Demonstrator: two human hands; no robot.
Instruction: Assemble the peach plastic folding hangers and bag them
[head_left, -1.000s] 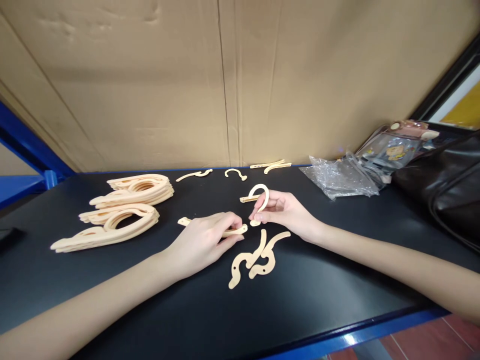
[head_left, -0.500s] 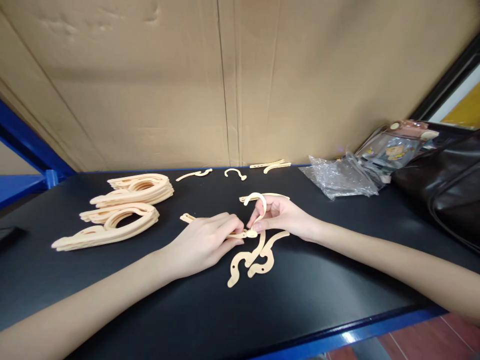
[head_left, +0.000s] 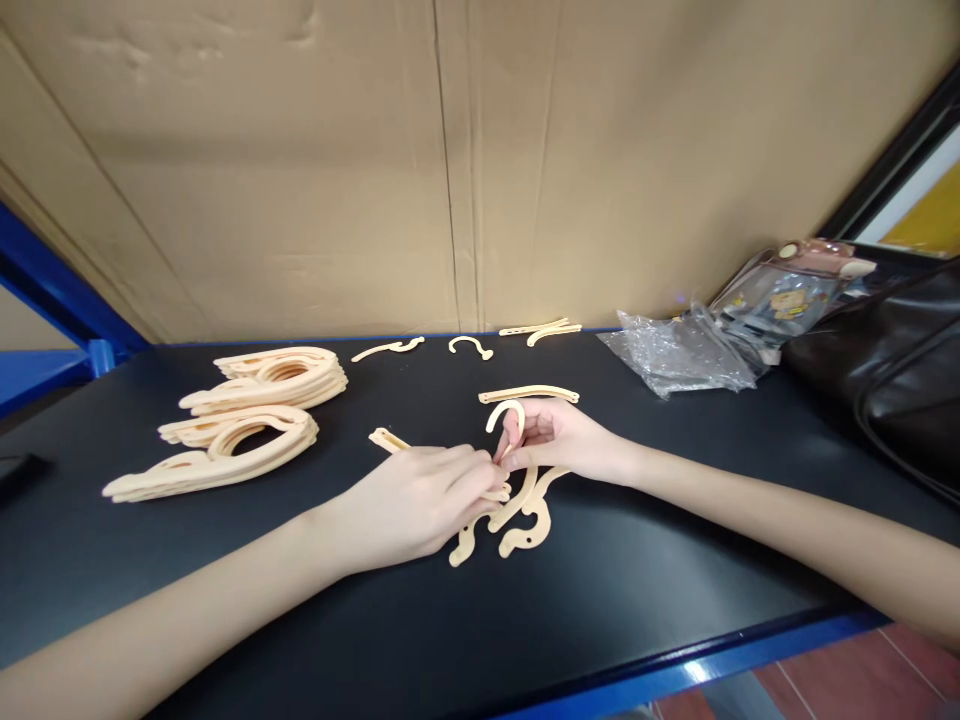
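While the left hand (head_left: 431,505) keeps its fingers curled closed around a narrow cream hanger bar (head_left: 390,441), the right hand (head_left: 566,440) pinches a cream hanger hook (head_left: 507,405) between thumb and fingers, its curve standing upright; the near ends of both pieces lie among the fingertips, which hide whether they touch; the step in hand looks like fitting the hook's foot to the bar's end, and the next move seems to call for lining the foot up squarely with the bar held steady; from there, S-curved pieces (head_left: 517,545) lie about six o'clock on the black table (head_left: 675,560); a loose curved bar (head_left: 529,392) is just past twelve, a second hook (head_left: 487,355) just before it; stacked curved pieces (head_left: 202,478) sit around nine, clear plastic wrap (head_left: 675,360) at two.
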